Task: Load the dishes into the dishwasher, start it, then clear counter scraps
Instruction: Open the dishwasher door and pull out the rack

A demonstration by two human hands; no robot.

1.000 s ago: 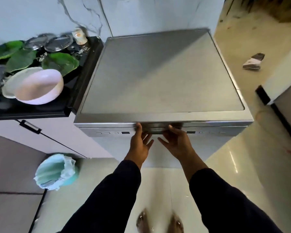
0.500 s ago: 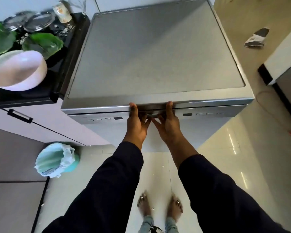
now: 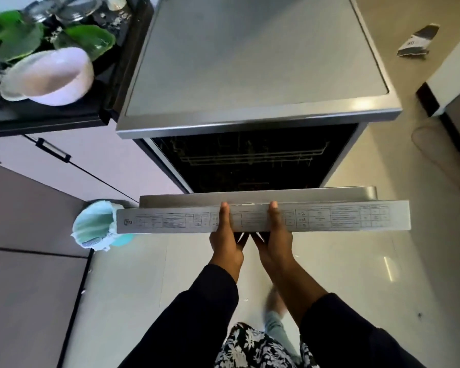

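A person's left hand (image 3: 225,236) and right hand (image 3: 275,239) grip the top edge of the dishwasher door (image 3: 263,217), thumbs over its rim and the other fingers curled beneath, the door tilted partway down with the dark racks (image 3: 252,158) just beyond the hands. It likely wants an even, supported lowering until it lies flat. The dishes, among them a white bowl (image 3: 56,75), wait on the bench (image 3: 45,123) up and to the left of the left hand.

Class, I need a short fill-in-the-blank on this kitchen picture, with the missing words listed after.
1. Both hands grip the top edge of the dishwasher ____.
2. The pink bowl sits on the ____ counter.
3. The wire rack inside holds ____ dishes.

Missing words: door; black; no
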